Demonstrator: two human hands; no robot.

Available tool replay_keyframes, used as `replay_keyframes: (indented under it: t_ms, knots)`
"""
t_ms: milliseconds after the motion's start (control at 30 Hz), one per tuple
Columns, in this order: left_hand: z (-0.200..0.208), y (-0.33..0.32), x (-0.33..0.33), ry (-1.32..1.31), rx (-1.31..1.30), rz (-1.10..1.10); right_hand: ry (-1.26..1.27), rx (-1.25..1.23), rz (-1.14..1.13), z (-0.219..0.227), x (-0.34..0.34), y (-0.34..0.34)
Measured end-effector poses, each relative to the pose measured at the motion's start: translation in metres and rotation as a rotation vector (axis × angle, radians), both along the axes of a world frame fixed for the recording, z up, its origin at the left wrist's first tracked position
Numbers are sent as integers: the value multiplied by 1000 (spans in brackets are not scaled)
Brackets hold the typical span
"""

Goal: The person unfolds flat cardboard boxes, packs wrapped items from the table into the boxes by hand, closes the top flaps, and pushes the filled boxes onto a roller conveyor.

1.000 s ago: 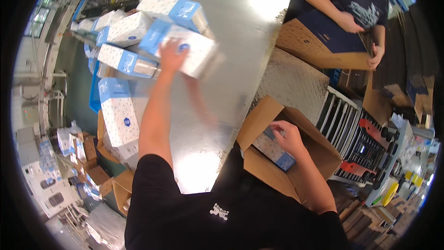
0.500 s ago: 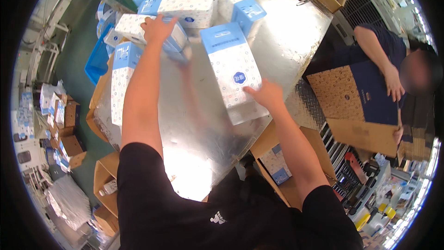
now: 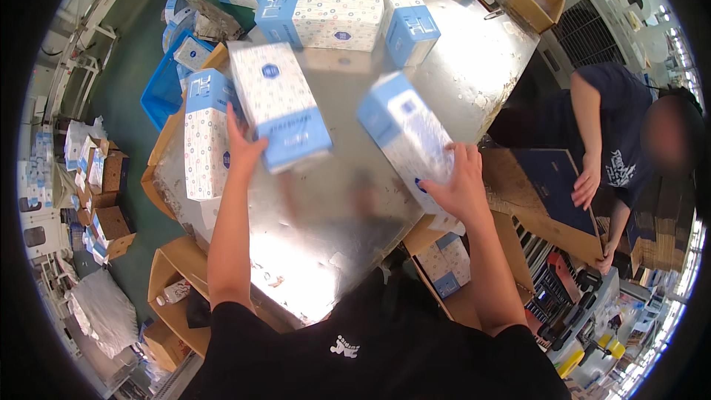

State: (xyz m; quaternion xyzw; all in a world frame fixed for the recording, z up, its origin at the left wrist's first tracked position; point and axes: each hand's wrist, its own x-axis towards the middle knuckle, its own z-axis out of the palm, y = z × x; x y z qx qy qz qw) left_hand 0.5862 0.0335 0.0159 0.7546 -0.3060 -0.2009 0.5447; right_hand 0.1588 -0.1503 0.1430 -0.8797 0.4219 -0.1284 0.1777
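My left hand (image 3: 243, 152) is at the near left edge of a blue-and-white patterned pack (image 3: 281, 89), its thumb against the blue end. That pack is tilted and smeared by motion. My right hand (image 3: 463, 185) grips another blue-and-white pack (image 3: 415, 130) by its near right side, thumb on the printed face. This pack is blurred, its blue end pointing away from me. Beside my left hand another such pack (image 3: 207, 133) lies at the table's left edge. At the back of the metal table (image 3: 333, 200) lie several more patterned packs (image 3: 341, 22).
An open carton (image 3: 503, 252) with packs inside stands below the table by my right forearm. Another open carton (image 3: 170, 270) sits at lower left, holding a bottle. A blue bin (image 3: 159, 92) is left of the table. At right a co-worker handles a cardboard carton (image 3: 548, 185).
My left hand has drawn its pack nearer and turned it, blue end toward me. My right hand has moved right with its pack, now tilted. The co-worker's carton has moved.
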Motion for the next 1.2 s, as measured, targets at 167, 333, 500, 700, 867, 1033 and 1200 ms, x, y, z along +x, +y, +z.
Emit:
replay_keyframes:
  t_ms: [167,333,500,700,867,1033,1200]
  knots:
    - [1,-10,-33,495,217,-81,82,410,-118,-47,14,-66]
    - [-31,-41,-93,423,266,-324,-587,1238,-389,-102,14,-72]
    - [14,-17,-189,772,-115,-217,-1044,1197,-402,-53,-95,-1]
    - [75,-20,-294,792,-142,-719,-699,550,-341,42,-284,96]
    - [108,-52,-396,380,81,-1388,-571,158,-821,91,-412,183]
    - [58,-69,-534,-766,485,-1984,-378,-141,-1177,70,-465,254]
    - [-118,-89,-621,-531,285,-1903,-270,-179,-966,-21,-408,227]
